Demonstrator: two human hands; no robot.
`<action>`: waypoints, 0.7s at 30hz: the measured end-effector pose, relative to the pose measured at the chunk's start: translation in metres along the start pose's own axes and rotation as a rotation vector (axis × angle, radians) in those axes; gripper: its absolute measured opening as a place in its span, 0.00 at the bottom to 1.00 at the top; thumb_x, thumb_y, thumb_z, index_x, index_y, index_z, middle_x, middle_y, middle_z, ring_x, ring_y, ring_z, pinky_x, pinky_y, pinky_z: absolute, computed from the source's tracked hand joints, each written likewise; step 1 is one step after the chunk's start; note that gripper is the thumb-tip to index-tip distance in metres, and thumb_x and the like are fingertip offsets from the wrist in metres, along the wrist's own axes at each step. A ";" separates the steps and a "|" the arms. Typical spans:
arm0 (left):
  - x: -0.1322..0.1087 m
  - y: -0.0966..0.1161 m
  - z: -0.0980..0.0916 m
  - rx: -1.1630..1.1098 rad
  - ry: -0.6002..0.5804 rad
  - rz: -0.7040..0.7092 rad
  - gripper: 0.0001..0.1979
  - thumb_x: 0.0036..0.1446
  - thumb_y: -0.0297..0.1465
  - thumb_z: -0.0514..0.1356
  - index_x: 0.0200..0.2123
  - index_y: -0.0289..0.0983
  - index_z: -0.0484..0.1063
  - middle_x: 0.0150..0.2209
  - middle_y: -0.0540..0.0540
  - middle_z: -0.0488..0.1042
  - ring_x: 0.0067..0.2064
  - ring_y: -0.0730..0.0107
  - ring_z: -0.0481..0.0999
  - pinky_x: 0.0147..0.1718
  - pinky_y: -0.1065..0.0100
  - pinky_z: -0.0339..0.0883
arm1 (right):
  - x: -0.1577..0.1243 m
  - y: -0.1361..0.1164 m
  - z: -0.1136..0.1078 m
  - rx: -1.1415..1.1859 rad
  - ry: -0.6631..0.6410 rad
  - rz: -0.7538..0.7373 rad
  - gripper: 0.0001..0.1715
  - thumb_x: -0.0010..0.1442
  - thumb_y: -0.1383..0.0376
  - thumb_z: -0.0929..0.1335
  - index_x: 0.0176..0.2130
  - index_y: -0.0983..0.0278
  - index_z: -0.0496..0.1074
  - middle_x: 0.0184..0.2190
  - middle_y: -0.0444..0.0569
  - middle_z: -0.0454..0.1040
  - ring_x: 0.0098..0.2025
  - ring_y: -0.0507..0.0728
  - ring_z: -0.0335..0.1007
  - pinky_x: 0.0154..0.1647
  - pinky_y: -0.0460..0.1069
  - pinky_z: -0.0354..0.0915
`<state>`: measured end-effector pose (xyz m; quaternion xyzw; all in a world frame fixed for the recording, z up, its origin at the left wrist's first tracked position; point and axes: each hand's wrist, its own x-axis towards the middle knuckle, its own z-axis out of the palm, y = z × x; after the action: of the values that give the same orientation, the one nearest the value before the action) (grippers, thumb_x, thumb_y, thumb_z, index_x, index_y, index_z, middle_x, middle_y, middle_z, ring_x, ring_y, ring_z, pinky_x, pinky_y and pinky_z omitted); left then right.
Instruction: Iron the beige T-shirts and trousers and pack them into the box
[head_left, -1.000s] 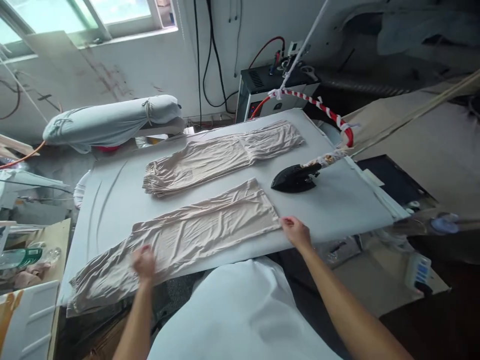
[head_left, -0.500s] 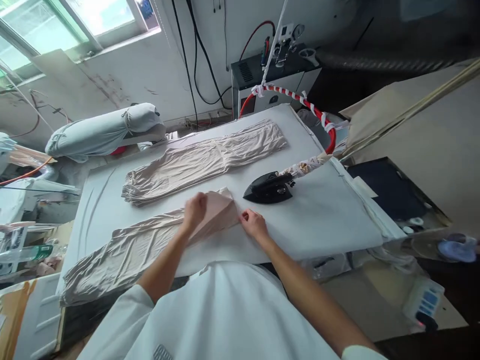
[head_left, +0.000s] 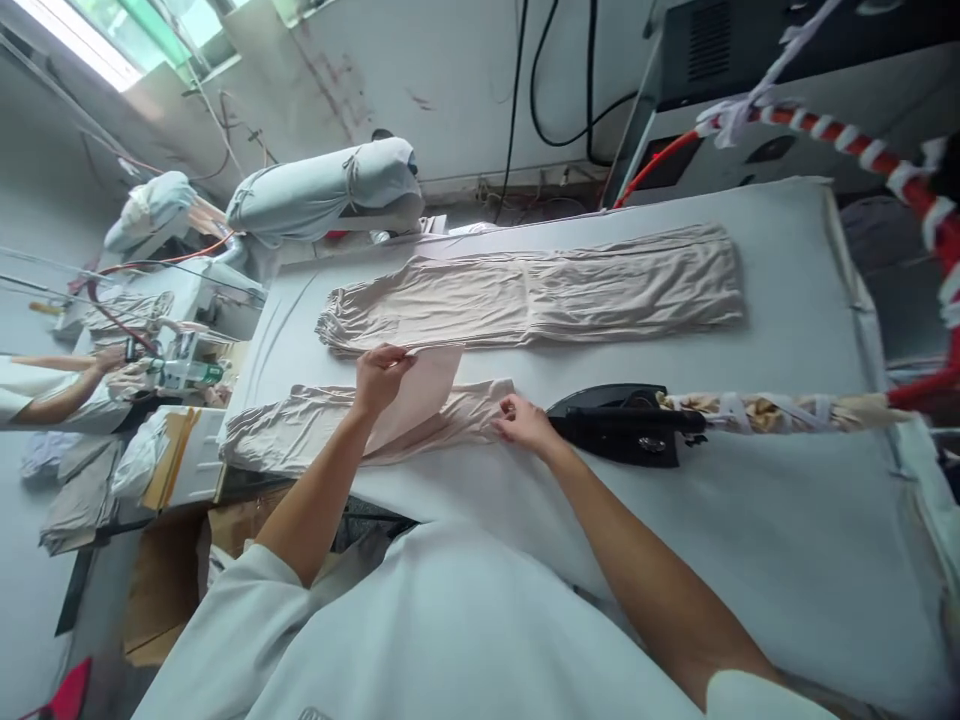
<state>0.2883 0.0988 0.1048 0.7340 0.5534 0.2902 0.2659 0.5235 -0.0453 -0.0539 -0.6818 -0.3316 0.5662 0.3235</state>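
Note:
My left hand (head_left: 381, 378) is closed on the upper edge of a flat, pale pinkish sheet (head_left: 431, 385), which tilts up over the nearer beige garment (head_left: 296, 430). Whether the sheet is card or cloth I cannot tell. At the garment's right end, the fingers of my right hand (head_left: 525, 422) pinch its edge. Just right of that hand, a black iron (head_left: 622, 425) lies on the padded ironing table (head_left: 772, 520). A second beige garment (head_left: 480, 300) is stretched out lengthwise along the far side.
A cloth-wrapped pressing roll (head_left: 322, 190) stands beyond the table's far left corner. The iron's wrapped hose (head_left: 795, 410) runs right to a red and white striped loop (head_left: 847, 135). At left, a co-worker's hands (head_left: 112, 370) are near a green-labelled bottle (head_left: 187, 373). A cardboard box (head_left: 161, 590) sits below.
My view has swung left, bringing the co-worker into sight. My left hand has raised the pinkish sheet from the garment. My right hand stays at the garment's right end.

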 end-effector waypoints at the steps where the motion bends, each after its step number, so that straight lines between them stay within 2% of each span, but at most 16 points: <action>1: -0.003 0.000 -0.002 -0.019 -0.007 -0.019 0.08 0.60 0.37 0.72 0.33 0.38 0.86 0.31 0.47 0.82 0.36 0.64 0.81 0.39 0.66 0.73 | -0.002 0.001 0.001 0.052 -0.022 0.010 0.19 0.55 0.58 0.80 0.38 0.61 0.72 0.25 0.42 0.76 0.27 0.55 0.76 0.34 0.48 0.71; 3: -0.010 0.005 -0.006 -0.024 0.000 -0.018 0.10 0.62 0.38 0.70 0.34 0.38 0.86 0.33 0.46 0.82 0.36 0.64 0.81 0.39 0.66 0.73 | -0.009 -0.002 0.001 0.160 -0.044 -0.010 0.24 0.52 0.52 0.80 0.39 0.61 0.71 0.27 0.43 0.78 0.31 0.57 0.79 0.34 0.50 0.76; 5: -0.015 0.015 -0.009 0.023 0.029 0.041 0.10 0.64 0.37 0.70 0.34 0.38 0.86 0.34 0.45 0.83 0.37 0.64 0.81 0.40 0.66 0.72 | -0.016 -0.017 -0.002 0.340 -0.051 -0.047 0.33 0.46 0.47 0.82 0.42 0.61 0.71 0.28 0.43 0.78 0.31 0.58 0.81 0.34 0.51 0.79; 7: -0.014 0.030 -0.011 0.095 0.063 0.114 0.08 0.66 0.36 0.69 0.35 0.39 0.85 0.35 0.45 0.83 0.37 0.64 0.81 0.41 0.66 0.71 | -0.021 -0.046 -0.008 0.495 -0.040 -0.081 0.42 0.38 0.47 0.84 0.44 0.61 0.70 0.27 0.41 0.77 0.29 0.58 0.80 0.31 0.51 0.80; 9: -0.010 0.050 -0.012 0.157 0.058 0.176 0.08 0.69 0.35 0.66 0.37 0.39 0.84 0.33 0.46 0.82 0.36 0.65 0.80 0.41 0.66 0.70 | -0.027 -0.086 -0.014 0.532 -0.031 -0.127 0.46 0.36 0.48 0.86 0.48 0.61 0.70 0.26 0.39 0.76 0.27 0.57 0.79 0.28 0.50 0.79; 13: -0.014 0.090 -0.012 0.177 -0.088 0.294 0.10 0.72 0.39 0.63 0.40 0.39 0.78 0.31 0.48 0.79 0.32 0.67 0.76 0.36 0.68 0.65 | -0.053 -0.160 -0.017 0.470 -0.064 -0.289 0.57 0.41 0.45 0.85 0.62 0.61 0.69 0.27 0.39 0.79 0.26 0.56 0.79 0.27 0.49 0.79; 15: -0.036 0.100 -0.015 0.088 -0.175 0.315 0.10 0.74 0.41 0.60 0.43 0.40 0.74 0.31 0.49 0.77 0.32 0.65 0.76 0.37 0.67 0.65 | -0.073 -0.180 -0.012 0.433 -0.077 -0.342 0.55 0.40 0.42 0.86 0.59 0.63 0.74 0.29 0.42 0.80 0.24 0.55 0.78 0.26 0.49 0.79; 17: -0.074 0.094 -0.019 -0.067 -0.195 0.282 0.13 0.75 0.43 0.56 0.45 0.41 0.72 0.36 0.45 0.78 0.39 0.61 0.78 0.42 0.64 0.69 | -0.096 -0.184 -0.006 0.409 -0.010 -0.374 0.47 0.35 0.41 0.87 0.46 0.64 0.80 0.28 0.46 0.80 0.22 0.54 0.75 0.24 0.50 0.78; 18: -0.096 0.082 -0.022 -0.160 -0.166 0.213 0.15 0.74 0.46 0.57 0.44 0.41 0.72 0.40 0.43 0.79 0.44 0.59 0.79 0.46 0.62 0.71 | -0.108 -0.180 -0.003 0.406 0.065 -0.383 0.44 0.31 0.41 0.88 0.39 0.63 0.80 0.26 0.46 0.79 0.20 0.54 0.73 0.22 0.50 0.77; 19: -0.118 0.065 -0.026 -0.273 -0.135 0.093 0.19 0.72 0.51 0.59 0.43 0.41 0.72 0.42 0.41 0.79 0.48 0.56 0.79 0.50 0.60 0.72 | -0.118 -0.173 -0.001 0.402 0.158 -0.386 0.42 0.28 0.42 0.89 0.34 0.62 0.79 0.25 0.47 0.77 0.20 0.54 0.71 0.20 0.50 0.75; 21: -0.157 0.012 -0.041 -0.506 -0.107 -0.223 0.29 0.64 0.62 0.63 0.41 0.41 0.72 0.43 0.40 0.78 0.51 0.52 0.79 0.53 0.56 0.74 | -0.130 -0.157 0.004 0.371 0.343 -0.366 0.39 0.29 0.43 0.90 0.34 0.60 0.80 0.25 0.48 0.76 0.21 0.56 0.71 0.19 0.50 0.73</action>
<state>0.2325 -0.0532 0.1209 0.5931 0.5259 0.3491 0.4998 0.4882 -0.0619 0.1458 -0.6256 -0.2804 0.4263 0.5901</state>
